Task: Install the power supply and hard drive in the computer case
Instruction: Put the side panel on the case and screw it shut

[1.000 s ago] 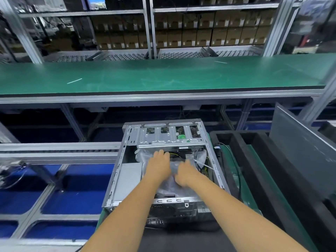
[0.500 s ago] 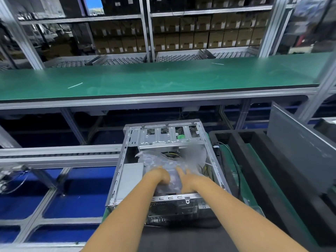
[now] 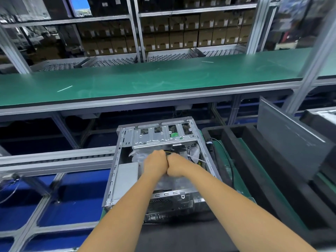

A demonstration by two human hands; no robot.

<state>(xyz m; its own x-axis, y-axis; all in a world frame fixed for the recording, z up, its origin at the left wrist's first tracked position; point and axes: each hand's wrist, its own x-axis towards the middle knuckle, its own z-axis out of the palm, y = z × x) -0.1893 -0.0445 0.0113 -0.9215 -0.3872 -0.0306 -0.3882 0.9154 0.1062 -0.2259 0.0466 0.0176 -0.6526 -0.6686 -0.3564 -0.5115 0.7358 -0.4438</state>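
Plastic wrapping (image 3: 138, 157) fills the middle of the open computer case (image 3: 125, 179), and that is where we have both hands buried. The case lies on its side at the near edge of the worktop (image 3: 181, 239), open face up, its drive bracket (image 3: 163, 137) across the far end. Our left hand (image 3: 156, 163) and right hand (image 3: 175, 165) sit knuckle to knuckle, fingers curled down into the clear film and the cable bundle (image 3: 192, 155) beside it; a thin yellow-green lead (image 3: 168, 152) shows just past the knuckles. Exactly what each hand grips we cannot tell, since the fingertips are hidden, but both look closed on the bagged part rather than resting flat. We judge the film to be slick and loose, so pulling on it alone would slide or tear it; better to take hold of the firm body underneath, by its edges. If this is the power supply, we expect it to be dense and rigid, with stiff trailing leads that snag on the sheet-metal edges. The case walls look thin and sharp, so we would lift straight and keep the wires gathered.
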